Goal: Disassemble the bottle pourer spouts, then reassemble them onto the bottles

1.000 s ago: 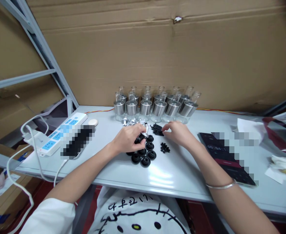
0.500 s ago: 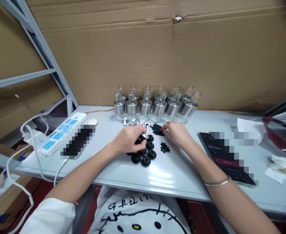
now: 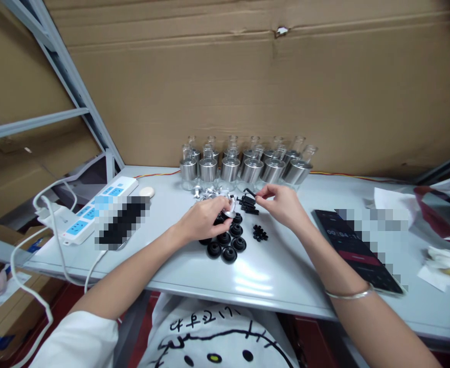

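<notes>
My left hand (image 3: 205,219) is closed on a silver metal part (image 3: 231,208), held above several round black caps (image 3: 229,254). In my right hand (image 3: 280,202) a thin black piece (image 3: 250,192) is pinched between thumb and fingers, pointing left. Just below it lies a small pile of black sticks (image 3: 249,203). Several tiny black pieces (image 3: 260,233) sit nearer the front edge. More silver parts (image 3: 209,192) lie behind my left hand, partly hidden by it.
Two rows of glass bottles with metal bands (image 3: 230,168) stand at the back. A power strip (image 3: 98,209) and a dark phone (image 3: 123,222) are at left. A larger phone (image 3: 357,250), a white sheet (image 3: 394,204) and crumpled tissue (image 3: 445,260) lie at right.
My right hand has lifted slightly off the black pile with a thin black piece in its fingers. My left hand has barely moved.
</notes>
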`<state>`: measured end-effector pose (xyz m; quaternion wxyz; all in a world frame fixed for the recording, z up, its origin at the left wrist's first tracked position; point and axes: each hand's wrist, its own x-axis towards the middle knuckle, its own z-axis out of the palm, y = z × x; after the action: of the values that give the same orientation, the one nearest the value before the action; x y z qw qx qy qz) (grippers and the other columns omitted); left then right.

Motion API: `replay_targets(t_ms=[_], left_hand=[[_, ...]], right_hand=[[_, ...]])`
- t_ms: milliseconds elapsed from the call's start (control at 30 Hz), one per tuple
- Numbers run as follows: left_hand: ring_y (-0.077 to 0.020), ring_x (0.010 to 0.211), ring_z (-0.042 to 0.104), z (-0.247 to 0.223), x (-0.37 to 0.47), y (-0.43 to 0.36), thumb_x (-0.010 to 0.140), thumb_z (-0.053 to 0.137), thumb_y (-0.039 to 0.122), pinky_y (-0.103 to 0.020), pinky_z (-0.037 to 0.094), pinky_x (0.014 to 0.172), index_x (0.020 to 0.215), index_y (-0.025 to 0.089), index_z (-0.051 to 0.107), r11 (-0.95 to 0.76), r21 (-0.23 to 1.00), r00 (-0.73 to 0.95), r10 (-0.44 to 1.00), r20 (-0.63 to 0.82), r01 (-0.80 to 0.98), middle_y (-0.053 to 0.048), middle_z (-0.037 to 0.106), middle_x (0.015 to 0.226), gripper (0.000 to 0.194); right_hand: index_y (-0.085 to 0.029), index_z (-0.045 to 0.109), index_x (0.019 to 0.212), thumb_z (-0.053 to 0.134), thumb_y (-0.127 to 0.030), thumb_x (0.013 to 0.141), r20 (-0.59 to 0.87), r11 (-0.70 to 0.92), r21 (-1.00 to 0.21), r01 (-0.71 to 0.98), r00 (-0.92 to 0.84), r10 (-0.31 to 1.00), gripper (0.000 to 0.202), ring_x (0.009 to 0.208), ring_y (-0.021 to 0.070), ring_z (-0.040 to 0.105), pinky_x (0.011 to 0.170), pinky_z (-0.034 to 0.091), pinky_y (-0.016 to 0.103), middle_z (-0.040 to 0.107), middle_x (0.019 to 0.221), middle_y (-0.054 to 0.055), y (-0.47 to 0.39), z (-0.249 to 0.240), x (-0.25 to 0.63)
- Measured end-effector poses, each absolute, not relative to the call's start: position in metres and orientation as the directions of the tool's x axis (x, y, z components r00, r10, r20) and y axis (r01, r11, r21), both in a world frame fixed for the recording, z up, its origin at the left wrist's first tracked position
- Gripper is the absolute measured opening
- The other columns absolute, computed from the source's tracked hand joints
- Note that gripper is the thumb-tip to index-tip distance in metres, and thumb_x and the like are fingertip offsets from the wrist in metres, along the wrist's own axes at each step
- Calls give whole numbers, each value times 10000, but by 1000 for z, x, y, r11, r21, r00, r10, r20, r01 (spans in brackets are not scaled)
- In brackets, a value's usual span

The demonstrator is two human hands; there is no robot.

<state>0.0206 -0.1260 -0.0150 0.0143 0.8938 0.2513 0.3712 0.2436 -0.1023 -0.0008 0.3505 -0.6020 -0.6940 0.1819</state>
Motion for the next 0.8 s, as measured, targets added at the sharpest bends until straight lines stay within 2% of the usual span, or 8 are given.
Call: replay_targets(t_ms=[67, 133, 300, 400, 800], left_hand=[[-140, 774, 629, -16, 21, -125, 833, 496, 225, -273, 527, 684, 902, 177, 436, -876, 217, 608, 460, 647, 431, -51, 624, 888, 104], [-148, 794, 637, -16, 21, -125, 853, 497, 240, -281, 531, 695, 914, 175, 438, -886, 210, 624, 443, 644, 413, -57, 628, 898, 107], [-152, 809, 638, -14, 21, -126, 875, 509, 250, -282, 538, 700, 943, 171, 432, -904, 192, 641, 408, 650, 381, -64, 630, 903, 130], [-148, 798, 635, -14, 21, -127, 880, 506, 270, -280, 541, 690, 961, 174, 415, -905, 172, 623, 396, 675, 388, -61, 626, 901, 155], [-139, 712, 629, -14, 19, -126, 882, 494, 290, -274, 538, 637, 1032, 171, 405, -894, 160, 614, 408, 675, 418, -54, 625, 873, 211]], right_hand=[[-175, 571, 618, 628, -244, 667, 225, 225, -839, 496, -60, 972, 102, 620, 152, 575, 611, 432, 280, 649, 662, 31, -107, 5, 240], [-176, 587, 636, 681, -310, 635, 189, 225, -926, 302, -144, 971, 164, 608, 133, 557, 592, 436, 270, 638, 662, 20, -112, 11, 237], [-182, 617, 646, 768, -337, 576, 149, 171, -983, 72, -246, 958, 227, 628, 101, 541, 604, 438, 245, 641, 708, 8, -120, 15, 233], [-184, 620, 643, 786, -345, 572, 155, 169, -985, 34, -255, 954, 242, 637, 99, 540, 612, 439, 243, 641, 714, 5, -120, 15, 233], [-182, 584, 635, 781, -391, 591, 193, 229, -970, 79, -317, 929, 290, 668, 115, 557, 650, 471, 277, 633, 758, 13, -123, 17, 229]])
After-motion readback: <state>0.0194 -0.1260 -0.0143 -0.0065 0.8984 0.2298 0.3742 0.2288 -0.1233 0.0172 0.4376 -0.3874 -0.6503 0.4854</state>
